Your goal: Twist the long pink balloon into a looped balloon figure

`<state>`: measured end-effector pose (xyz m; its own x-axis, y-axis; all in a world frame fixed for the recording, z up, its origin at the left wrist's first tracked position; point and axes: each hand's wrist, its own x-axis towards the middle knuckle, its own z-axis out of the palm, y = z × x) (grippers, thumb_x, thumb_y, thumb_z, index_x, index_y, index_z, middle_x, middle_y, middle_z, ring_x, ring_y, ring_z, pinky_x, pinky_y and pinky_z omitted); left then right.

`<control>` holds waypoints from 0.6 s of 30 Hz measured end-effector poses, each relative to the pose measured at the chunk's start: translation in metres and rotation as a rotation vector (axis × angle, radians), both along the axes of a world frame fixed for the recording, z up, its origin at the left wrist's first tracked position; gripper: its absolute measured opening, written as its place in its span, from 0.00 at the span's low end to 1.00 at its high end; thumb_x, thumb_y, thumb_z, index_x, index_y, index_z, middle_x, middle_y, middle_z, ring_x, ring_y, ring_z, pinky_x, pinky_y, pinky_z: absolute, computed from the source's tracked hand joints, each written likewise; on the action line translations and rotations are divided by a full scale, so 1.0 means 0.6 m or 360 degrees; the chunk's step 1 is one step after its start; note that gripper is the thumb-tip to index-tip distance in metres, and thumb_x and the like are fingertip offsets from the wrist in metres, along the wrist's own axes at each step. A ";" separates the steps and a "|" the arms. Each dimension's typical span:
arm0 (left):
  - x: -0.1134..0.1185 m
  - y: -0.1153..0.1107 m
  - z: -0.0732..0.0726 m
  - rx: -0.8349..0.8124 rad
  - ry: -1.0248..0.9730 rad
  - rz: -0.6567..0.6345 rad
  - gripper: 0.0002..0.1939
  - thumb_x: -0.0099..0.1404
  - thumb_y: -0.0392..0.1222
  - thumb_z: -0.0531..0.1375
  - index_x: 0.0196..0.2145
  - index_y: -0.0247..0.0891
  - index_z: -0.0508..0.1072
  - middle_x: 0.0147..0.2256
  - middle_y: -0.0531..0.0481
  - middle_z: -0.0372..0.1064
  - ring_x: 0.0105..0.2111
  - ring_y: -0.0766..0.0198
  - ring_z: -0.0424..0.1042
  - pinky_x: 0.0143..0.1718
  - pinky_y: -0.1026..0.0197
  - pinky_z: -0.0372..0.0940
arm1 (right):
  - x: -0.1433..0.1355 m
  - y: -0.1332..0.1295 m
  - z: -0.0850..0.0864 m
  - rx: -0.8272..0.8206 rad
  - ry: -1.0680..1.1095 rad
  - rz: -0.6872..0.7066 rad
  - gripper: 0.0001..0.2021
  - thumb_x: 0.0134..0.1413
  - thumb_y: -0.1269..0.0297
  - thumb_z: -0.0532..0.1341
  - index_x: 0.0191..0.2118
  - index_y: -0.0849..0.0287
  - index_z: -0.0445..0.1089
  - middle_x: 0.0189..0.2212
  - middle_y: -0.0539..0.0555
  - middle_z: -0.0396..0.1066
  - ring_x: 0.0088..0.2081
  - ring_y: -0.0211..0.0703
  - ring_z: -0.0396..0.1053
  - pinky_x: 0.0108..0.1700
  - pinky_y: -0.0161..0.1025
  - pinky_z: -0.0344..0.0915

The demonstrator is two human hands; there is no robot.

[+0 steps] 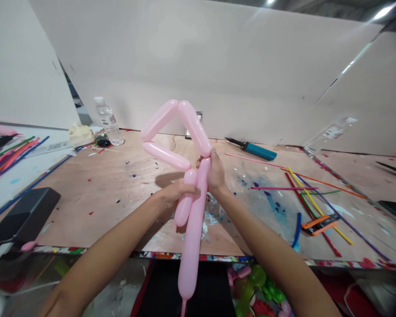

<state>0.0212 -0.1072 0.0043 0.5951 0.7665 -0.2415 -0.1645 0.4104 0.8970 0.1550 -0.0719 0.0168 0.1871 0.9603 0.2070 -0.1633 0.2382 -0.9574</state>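
That pink balloon is held up, twisted into segments: an angular loop on top, a long plump length slanting down to a thin tail.

There are two hands, one twisted pink balloon, two clear bottles, one blue pump and, near left, one black box.

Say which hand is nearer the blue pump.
Right. The right hand holds the pink balloon, left of and below the blue pump in view; the left hand holds it farther left and lower.
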 end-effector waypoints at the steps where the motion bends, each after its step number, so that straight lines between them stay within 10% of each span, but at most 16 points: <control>1: 0.001 0.002 -0.001 0.0031 -0.0028 0.0010 0.11 0.49 0.35 0.64 0.33 0.33 0.74 0.28 0.43 0.75 0.27 0.55 0.73 0.31 0.53 0.68 | 0.000 -0.002 0.002 -0.0007 -0.0018 -0.0029 0.27 0.56 0.35 0.50 0.26 0.56 0.63 0.21 0.49 0.65 0.21 0.35 0.60 0.27 0.35 0.61; 18: -0.022 0.018 0.026 0.0053 -0.0135 0.0125 0.18 0.44 0.37 0.67 0.36 0.32 0.73 0.29 0.45 0.73 0.30 0.54 0.70 0.35 0.51 0.66 | -0.027 -0.015 0.004 0.0147 -0.0555 -0.0053 0.27 0.59 0.36 0.46 0.30 0.56 0.64 0.28 0.51 0.65 0.35 0.43 0.63 0.38 0.38 0.60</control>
<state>0.0080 -0.0964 0.0197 0.5499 0.8184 -0.1668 -0.2707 0.3636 0.8913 0.1386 -0.0808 0.0191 0.1206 0.9291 0.3496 0.1786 0.3262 -0.9283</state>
